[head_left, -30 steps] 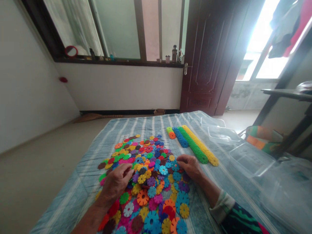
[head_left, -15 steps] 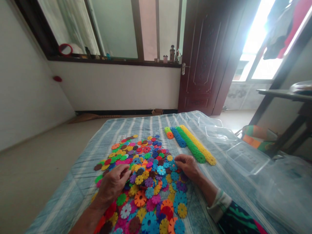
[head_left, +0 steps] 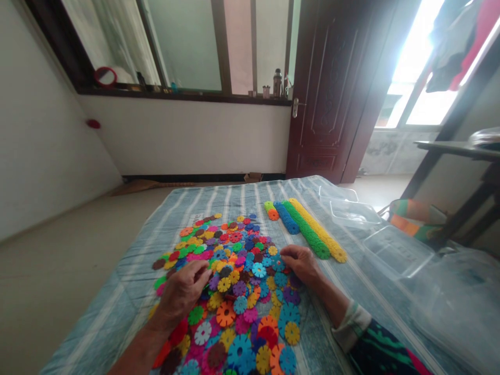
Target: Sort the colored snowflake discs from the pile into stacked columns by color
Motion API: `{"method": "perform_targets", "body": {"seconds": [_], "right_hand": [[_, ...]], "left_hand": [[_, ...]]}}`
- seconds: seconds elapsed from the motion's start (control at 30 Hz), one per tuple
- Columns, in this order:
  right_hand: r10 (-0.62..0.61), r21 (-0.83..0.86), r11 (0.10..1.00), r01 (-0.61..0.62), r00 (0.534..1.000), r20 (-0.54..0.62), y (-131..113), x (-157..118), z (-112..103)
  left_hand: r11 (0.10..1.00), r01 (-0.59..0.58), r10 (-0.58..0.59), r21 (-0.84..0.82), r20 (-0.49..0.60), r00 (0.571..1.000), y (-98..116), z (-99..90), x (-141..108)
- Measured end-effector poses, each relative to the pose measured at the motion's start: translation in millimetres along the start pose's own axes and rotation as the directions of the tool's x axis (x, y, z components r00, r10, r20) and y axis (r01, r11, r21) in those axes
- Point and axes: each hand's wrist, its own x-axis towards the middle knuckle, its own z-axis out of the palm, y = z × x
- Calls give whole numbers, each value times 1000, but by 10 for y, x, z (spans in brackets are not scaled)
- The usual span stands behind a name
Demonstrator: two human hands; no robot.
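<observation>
Head view: left hand (head_left: 183, 291) and right hand (head_left: 303, 264) curl by notched discs (head_left: 225, 313), within easy reach; grips unclear. Single-colour rows (head_left: 307, 233) at the discs' two o'clock apparently avoid mixing.

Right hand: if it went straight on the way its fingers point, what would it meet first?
The right hand would probably meet the yellow disc just beyond its fingertips, though its height above the pile is unclear.

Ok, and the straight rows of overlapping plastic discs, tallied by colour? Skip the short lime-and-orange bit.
Long yellow plastic disc row: 1
Long green plastic disc row: 1
Shorter blue plastic disc row: 1
Total: 3
</observation>
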Motion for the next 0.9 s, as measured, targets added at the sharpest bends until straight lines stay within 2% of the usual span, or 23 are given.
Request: {"method": "perform_targets", "body": {"seconds": [0.9], "right_hand": [[-10,-16,1000,10,1000,7,-16,-10,-2]], "left_hand": [[1000,-22,22,11,14,1000,20,-12,7]]}}
